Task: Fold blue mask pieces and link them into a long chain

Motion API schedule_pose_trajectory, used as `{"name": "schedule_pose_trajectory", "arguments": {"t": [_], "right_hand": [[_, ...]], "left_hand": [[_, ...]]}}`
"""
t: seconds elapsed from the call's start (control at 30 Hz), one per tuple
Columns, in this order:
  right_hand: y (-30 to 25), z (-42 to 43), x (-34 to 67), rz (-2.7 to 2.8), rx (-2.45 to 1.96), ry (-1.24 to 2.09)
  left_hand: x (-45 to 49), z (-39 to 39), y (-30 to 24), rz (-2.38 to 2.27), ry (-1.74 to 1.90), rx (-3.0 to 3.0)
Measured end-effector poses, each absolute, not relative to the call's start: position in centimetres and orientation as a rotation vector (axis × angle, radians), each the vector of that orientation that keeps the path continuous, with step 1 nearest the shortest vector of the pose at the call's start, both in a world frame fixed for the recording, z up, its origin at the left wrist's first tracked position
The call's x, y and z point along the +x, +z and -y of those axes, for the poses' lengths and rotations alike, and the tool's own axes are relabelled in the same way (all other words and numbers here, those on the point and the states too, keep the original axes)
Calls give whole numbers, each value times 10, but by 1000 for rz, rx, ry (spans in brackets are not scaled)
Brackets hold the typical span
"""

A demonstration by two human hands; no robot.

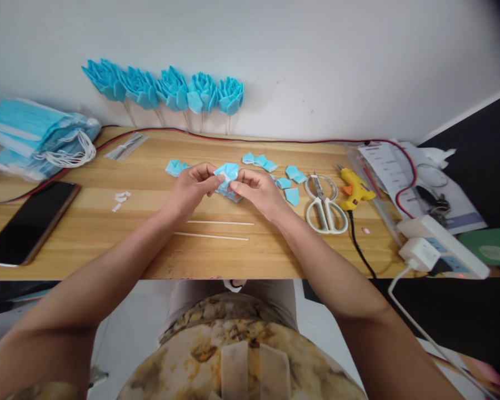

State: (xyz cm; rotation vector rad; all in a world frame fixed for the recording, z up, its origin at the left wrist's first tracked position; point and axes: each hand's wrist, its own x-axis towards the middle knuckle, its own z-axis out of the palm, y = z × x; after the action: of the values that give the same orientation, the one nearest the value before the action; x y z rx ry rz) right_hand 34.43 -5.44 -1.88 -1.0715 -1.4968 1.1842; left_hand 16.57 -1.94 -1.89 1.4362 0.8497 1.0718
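Both hands meet over the middle of the wooden table [91, 228]. My left hand [191, 186] and my right hand [256, 189] pinch a small folded light-blue piece of mask fabric [228, 173] between their fingertips, just above the table top. More folded blue pieces [292, 186] lie to the right of the hands, and one blue piece [175, 166] lies to the left. Two thin wooden sticks [216, 229] lie side by side in front of my wrists.
Several finished blue fabric flowers [170, 89] lean on the wall. A stack of face masks [37, 136] and a phone [29, 222] are at the left. Scissors [325, 208], a yellow glue gun [355, 189], papers and a power strip [441, 244] are at the right.
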Motion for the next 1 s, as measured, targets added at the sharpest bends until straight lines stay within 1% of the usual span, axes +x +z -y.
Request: {"name": "schedule_pose_trajectory", "arguments": {"t": [0.13, 0.23, 0.37, 0.47, 0.57, 0.8, 1.0], "right_hand": [[-19, 53, 343, 1481, -1106, 1087], [-18, 52, 343, 1452, -1140, 1032], [-19, 52, 343, 1452, -1177, 1005], [-20, 52, 342, 1485, -1184, 988], [-20, 52, 342, 1514, -1181, 973], [-19, 52, 342, 1549, -1195, 917], [-16, 55, 340, 1618, -1277, 802]], "left_hand": [[166, 19, -20, -837, 1059, 1378], [166, 19, -19, -857, 1174, 1372], [166, 26, -14, -956, 1340, 1743], [166, 31, -13, -964, 1326, 2072], [166, 30, -16, -977, 1310, 2239], [163, 27, -18, -1047, 1238, 2387], [163, 27, -19, -1068, 1199, 2439]]}}
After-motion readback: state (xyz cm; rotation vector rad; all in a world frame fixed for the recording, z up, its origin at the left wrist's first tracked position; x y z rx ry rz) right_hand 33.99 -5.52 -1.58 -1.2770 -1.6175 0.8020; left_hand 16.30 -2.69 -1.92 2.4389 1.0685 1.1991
